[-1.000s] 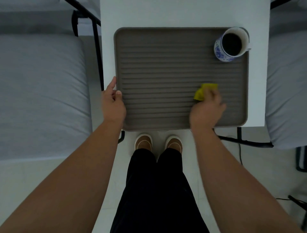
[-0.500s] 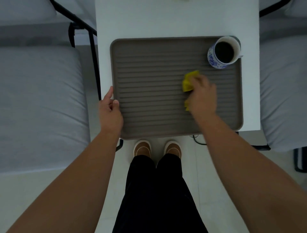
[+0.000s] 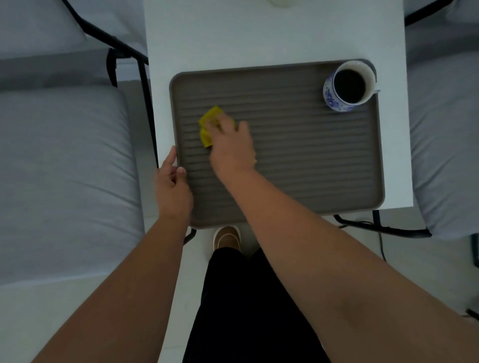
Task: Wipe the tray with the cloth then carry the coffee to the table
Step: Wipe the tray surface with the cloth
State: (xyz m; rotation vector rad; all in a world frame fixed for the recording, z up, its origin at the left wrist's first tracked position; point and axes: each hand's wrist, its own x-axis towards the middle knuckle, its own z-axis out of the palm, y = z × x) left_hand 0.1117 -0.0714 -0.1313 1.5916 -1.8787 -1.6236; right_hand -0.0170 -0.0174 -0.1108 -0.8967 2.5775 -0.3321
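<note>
A brown ribbed tray (image 3: pixel 298 155) lies on a white table (image 3: pixel 259 38). My right hand (image 3: pixel 230 145) presses a yellow cloth (image 3: pixel 208 121) onto the tray's left part, fingers closed on the cloth. My left hand (image 3: pixel 172 186) grips the tray's left rim near the front corner, thumb on top. A blue-and-white mug of black coffee (image 3: pixel 348 86) stands upright in the tray's far right corner, well away from both hands.
Grey cushioned seats with black metal frames flank the table: one on the left (image 3: pixel 64 168), one on the right (image 3: pixel 445 142). My legs and a brown shoe (image 3: pixel 226 237) are under the table's near edge. A pale object (image 3: pixel 281 2) sits at the table's far edge.
My right hand has swept the cloth across the tray from the right side to the left part. The left hand has kept its hold on the rim.
</note>
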